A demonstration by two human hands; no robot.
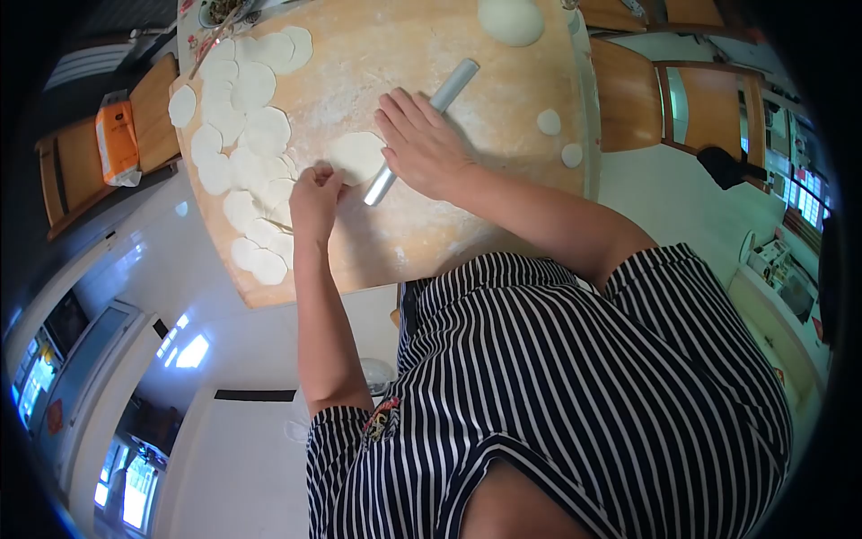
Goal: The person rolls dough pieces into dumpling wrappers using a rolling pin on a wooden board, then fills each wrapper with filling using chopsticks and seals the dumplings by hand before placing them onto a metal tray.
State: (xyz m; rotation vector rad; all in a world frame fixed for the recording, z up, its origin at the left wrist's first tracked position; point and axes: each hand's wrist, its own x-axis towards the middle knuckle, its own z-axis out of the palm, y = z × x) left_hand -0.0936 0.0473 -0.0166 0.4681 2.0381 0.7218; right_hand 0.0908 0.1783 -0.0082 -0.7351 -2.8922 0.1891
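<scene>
The left hand is at the left of the middle of the table, its fingers curled and its thumb and fingertips pinching the near left edge of a flat dough round. The right hand lies flat, palm down, with its fingers stretched out side by side, across a metal rolling pin. The pin slants from near left to far right, its near end just beside the right edge of the dough round. The round itself lies on the floured surface between the two hands.

To the left, many thin wrappers lie overlapping in a long band from the far side to the near corner. At the far right sits a large dough mound, and nearer, towards the right edge, two small dough discs lie apart. A bowl stands at the far left. Beyond the left edge, an orange packet rests on a chair.
</scene>
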